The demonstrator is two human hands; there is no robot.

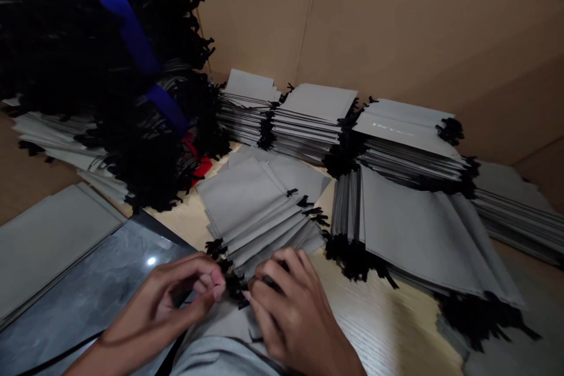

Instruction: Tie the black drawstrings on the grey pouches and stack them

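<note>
At the lower middle, my left hand [189, 288] is closed, thumb and fingertips pinched at the black drawstring cords [233, 288] of a grey fabric pouch. My right hand [293, 299] faces it with curled fingers, also closed on the cords; its fingertips are partly hidden. Below both hands, a grey pouch [220, 323] lies close to my body. Just beyond them is a fanned pile of grey drawstring pouches [247, 194], black cord ends sticking out along its right and near edges.
Stacks of grey pouches [315, 103] stand along a cardboard wall [396, 29]. More pouches [409, 229] lean at the right. On the left rises a tall bundle of black cords [57, 41] with a blue strap [136, 41]. Flat grey pouches [48, 241] rest on a dark marbled surface [114, 276].
</note>
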